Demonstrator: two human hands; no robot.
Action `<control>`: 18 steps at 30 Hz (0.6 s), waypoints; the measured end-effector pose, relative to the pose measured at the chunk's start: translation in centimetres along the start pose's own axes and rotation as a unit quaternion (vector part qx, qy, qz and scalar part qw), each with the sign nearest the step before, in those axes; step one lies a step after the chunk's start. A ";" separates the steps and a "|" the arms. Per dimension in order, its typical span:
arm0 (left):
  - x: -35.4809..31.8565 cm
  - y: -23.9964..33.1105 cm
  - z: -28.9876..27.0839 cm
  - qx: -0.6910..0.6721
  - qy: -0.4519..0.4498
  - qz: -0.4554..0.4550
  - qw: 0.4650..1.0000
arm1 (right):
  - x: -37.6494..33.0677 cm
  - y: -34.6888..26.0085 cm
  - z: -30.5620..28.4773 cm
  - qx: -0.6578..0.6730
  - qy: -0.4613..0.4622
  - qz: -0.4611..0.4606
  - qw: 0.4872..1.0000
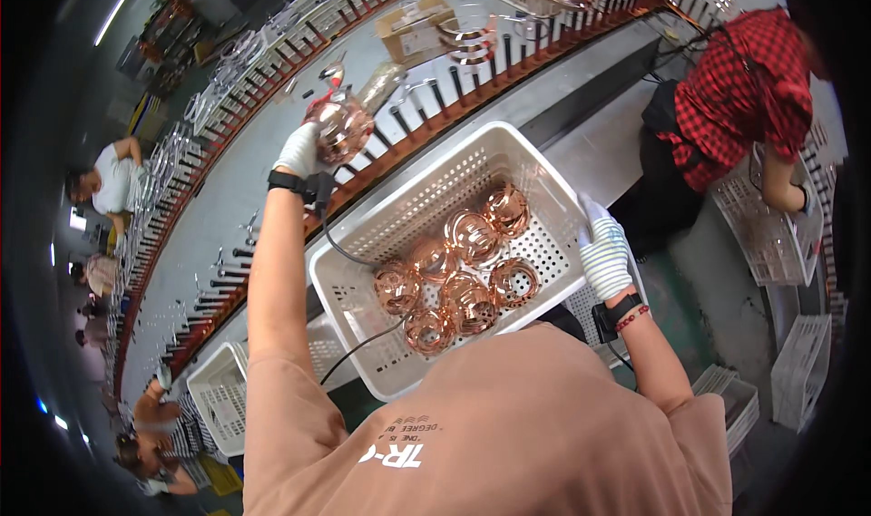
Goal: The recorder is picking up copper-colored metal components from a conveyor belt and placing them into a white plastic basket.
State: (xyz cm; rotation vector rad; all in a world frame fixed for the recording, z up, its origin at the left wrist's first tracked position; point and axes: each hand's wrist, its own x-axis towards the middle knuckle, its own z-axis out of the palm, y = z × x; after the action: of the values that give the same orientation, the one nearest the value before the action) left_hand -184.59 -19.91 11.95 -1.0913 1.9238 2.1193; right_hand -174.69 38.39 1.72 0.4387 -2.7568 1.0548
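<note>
My left hand, in a white glove, reaches out over the workbench and is closed on a shiny copper-coloured round piece. Its fingers are partly hidden behind that piece. In front of me a white perforated plastic basket sits tilted in the view, with several copper-coloured round pieces lying on its bottom. My right hand, gloved in striped white, grips the basket's right rim.
Dark upright pegs line the curved bench edge. A cardboard box stands on the bench. A co-worker in a red checked shirt bends over another basket at right. Other people work along the left side. Stacked white baskets stand at lower right.
</note>
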 end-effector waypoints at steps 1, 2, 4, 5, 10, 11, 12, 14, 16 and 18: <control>0.7 -0.5 -6.7 0.083 0.034 0.001 0.996 | 0.2 -0.8 0.1 0.021 0.004 -0.020 1.000; 0.8 -0.1 -3.9 0.157 0.078 0.033 0.984 | 0.2 0.0 -0.1 0.009 0.012 -0.001 1.000; -2.6 2.2 3.0 0.305 0.143 0.150 0.930 | 0.0 1.7 -0.5 -0.011 0.003 0.031 0.999; -5.1 3.2 4.2 0.368 0.182 0.230 0.882 | 0.2 1.6 -0.5 -0.007 0.006 0.036 0.999; -11.0 6.8 14.8 0.070 0.035 0.401 0.913 | 0.2 1.2 -1.3 -0.001 0.005 0.044 0.999; -7.9 7.3 14.2 -0.032 -0.107 0.336 0.935 | 0.2 1.0 -1.2 0.012 0.012 0.031 0.999; -5.1 7.2 14.6 0.160 -0.073 0.455 0.873 | 0.0 1.4 -0.7 0.005 0.025 0.016 1.000; -1.3 7.9 17.4 0.307 -0.062 0.452 0.835 | -0.1 1.7 -0.6 0.000 0.021 0.025 0.999; 2.6 9.0 17.5 0.384 -0.051 0.285 0.877 | -0.1 1.2 -0.7 0.006 0.003 0.020 1.000; 4.9 10.0 19.2 0.498 -0.045 0.136 0.855 | 0.0 1.1 -1.2 0.008 0.006 0.017 1.000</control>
State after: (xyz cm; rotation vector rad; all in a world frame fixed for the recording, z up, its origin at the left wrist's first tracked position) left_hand -201.81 -6.71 16.91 -0.4859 2.6731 0.8648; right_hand -174.95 39.98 1.96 0.3889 -2.7566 1.0855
